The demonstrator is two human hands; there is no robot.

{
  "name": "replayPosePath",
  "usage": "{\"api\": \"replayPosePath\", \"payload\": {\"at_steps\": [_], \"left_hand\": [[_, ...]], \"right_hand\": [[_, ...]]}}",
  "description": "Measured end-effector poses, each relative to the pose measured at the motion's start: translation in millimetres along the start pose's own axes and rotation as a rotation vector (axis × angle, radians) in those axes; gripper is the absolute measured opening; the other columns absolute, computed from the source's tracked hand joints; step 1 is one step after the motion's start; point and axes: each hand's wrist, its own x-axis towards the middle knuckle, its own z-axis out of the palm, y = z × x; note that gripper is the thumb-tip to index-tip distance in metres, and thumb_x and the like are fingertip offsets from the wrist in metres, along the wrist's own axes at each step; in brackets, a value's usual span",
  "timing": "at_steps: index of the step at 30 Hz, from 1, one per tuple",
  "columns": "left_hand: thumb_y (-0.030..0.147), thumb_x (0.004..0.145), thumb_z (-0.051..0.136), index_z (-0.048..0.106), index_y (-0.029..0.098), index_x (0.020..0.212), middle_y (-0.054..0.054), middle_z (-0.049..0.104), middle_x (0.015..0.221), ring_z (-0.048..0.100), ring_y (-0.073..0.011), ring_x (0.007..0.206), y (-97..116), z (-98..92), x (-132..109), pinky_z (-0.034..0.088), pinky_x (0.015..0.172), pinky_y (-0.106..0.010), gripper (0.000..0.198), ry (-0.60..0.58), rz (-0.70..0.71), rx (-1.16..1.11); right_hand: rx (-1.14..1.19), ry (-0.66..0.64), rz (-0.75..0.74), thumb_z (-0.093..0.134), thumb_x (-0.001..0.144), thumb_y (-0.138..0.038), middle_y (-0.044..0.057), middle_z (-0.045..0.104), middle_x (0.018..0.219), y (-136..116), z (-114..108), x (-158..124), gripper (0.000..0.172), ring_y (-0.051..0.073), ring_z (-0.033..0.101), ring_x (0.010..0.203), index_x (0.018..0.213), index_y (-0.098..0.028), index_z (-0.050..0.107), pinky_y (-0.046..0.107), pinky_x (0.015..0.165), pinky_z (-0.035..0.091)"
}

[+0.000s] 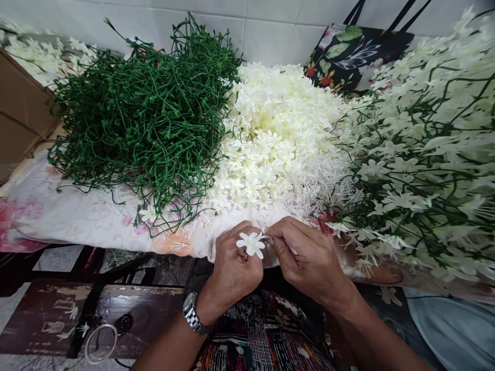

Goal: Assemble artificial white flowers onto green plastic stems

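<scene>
At the far left of the frame a cardboard box is standing against the wall, clear of the working area. Just right of it, a tangled pile of green stems is lying on the floral cloth that is covering the worktop, probably so that small parts are not rolling off. Lower left, a clear ring is lying on a dark board, apart from everything else.

At the lower centre, the left hand, with a wristwatch below it, is curling its fingers closed and grasping a single white flower, face up, just off the cloth's near edge. Holding it this close to the body seems to be giving both hands a steady view of its centre. Behind it, in the middle of the frame, a heap of loose white blossoms is sitting within easy reach, with white bristles spreading along its right side.

The right hand is touching the left, its thumb and forefinger pinching together on the flower's right edge; whether a separate small piece is also between them is too fine to tell.

At the upper right a flowered bag is leaning on the tiled wall, and leafy flowered sprays are filling the right side, kept separate from the loose parts.
</scene>
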Motion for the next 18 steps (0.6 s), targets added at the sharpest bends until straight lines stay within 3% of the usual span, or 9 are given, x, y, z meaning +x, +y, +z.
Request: {"api": "replayPosePath", "payload": {"at_steps": [11, 16, 18], "left_hand": [[0.002, 0.069, 0.042, 0.040, 0.019, 0.060, 0.004, 0.038, 0.058, 0.040, -0.0105, 0.055, -4, 1.3, -1, 0.032, 0.053, -0.023, 0.020, 0.041, 0.010, -0.048], [0.004, 0.076, 0.043, 0.049, 0.018, 0.066, 0.004, 0.046, 0.061, 0.045, -0.0096, 0.058, -4, -4.7, -1, 0.037, 0.055, -0.020, 0.018, 0.015, 0.027, -0.101], [0.006, 0.078, 0.044, 0.051, 0.018, 0.068, 0.004, 0.047, 0.062, 0.046, -0.0094, 0.058, -5, -6.2, -2, 0.037, 0.056, -0.019, 0.017, 0.018, 0.043, -0.098]], "right_hand": [[0.056, 0.051, 0.002, 0.041, 0.087, -0.007, 0.003, 0.054, 0.065, 0, 5, -1, 0.019, 0.013, 0.053, 0.062, 0.075, -0.015, 0.054, 0.024, 0.057, 0.043], [0.123, -0.032, 0.014, 0.051, 0.085, -0.013, 0.004, 0.061, 0.078, 0, -12, 0, 0.008, 0.013, 0.058, 0.072, 0.091, -0.015, 0.056, 0.024, 0.065, 0.047], [0.088, -0.048, 0.008, 0.056, 0.082, -0.016, 0.005, 0.062, 0.086, -1, -20, -2, 0.019, 0.015, 0.059, 0.078, 0.101, -0.015, 0.056, 0.026, 0.069, 0.048]]}}
